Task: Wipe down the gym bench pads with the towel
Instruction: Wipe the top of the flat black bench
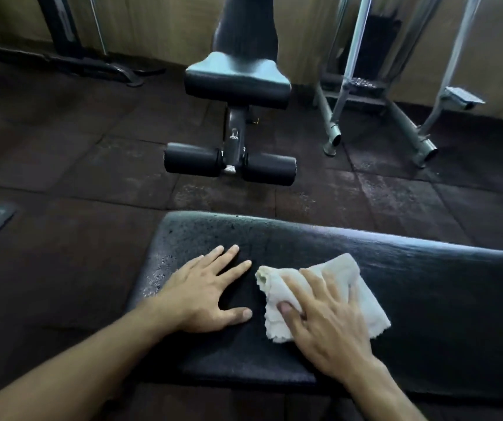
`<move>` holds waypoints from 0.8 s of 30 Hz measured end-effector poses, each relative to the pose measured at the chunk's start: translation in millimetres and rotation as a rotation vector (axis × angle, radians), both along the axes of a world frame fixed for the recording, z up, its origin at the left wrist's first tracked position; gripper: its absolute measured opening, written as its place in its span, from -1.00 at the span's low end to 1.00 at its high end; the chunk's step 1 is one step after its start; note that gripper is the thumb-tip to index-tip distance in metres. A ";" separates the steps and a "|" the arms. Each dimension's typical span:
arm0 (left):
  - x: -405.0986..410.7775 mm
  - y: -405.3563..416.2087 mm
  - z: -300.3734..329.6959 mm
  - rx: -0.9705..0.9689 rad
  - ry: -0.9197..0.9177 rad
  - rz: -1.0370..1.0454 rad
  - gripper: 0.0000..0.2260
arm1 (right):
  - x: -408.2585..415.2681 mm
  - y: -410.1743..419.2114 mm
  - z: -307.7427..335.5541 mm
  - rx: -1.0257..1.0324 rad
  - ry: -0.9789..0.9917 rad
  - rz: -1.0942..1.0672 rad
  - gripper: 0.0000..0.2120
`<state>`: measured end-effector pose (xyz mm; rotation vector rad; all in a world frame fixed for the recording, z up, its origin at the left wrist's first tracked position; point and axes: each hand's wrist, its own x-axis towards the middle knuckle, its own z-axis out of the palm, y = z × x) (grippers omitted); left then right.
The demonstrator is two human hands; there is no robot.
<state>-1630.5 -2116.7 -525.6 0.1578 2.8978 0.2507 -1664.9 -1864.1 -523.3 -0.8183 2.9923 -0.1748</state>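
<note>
Lying under the right hand on the pad, towel; pressing flat, fingers spread; left hand spreading just beside.

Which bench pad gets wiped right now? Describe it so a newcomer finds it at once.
Start from the dark rubber floor and take the nearest bench, not the upright seat bench with foam rollers farther back. Its long flat black pad runs off to the right. It alone has a white towel under the right hand and the left hand flat beside it.
</note>
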 end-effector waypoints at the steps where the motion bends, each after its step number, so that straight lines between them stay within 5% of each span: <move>1: 1.6 -4.4 -1.0 0.005 0.005 -0.025 -0.20 | 19.6 -3.0 0.4 -0.013 0.021 -0.022 -0.57; 5: 1.9 -16.1 -3.4 0.033 0.009 -0.093 -0.22 | 66.3 -15.7 -1.2 0.011 -0.023 -0.053 -0.52; 11: -8.7 -23.3 1.6 0.068 -0.062 -0.127 -0.24 | -5.1 -47.9 8.2 0.086 -0.216 -0.230 -0.33; 24: 49.0 -30.5 1.6 0.054 0.018 0.035 -0.21 | 70.0 -31.1 -0.2 -0.028 -0.090 -0.162 -0.50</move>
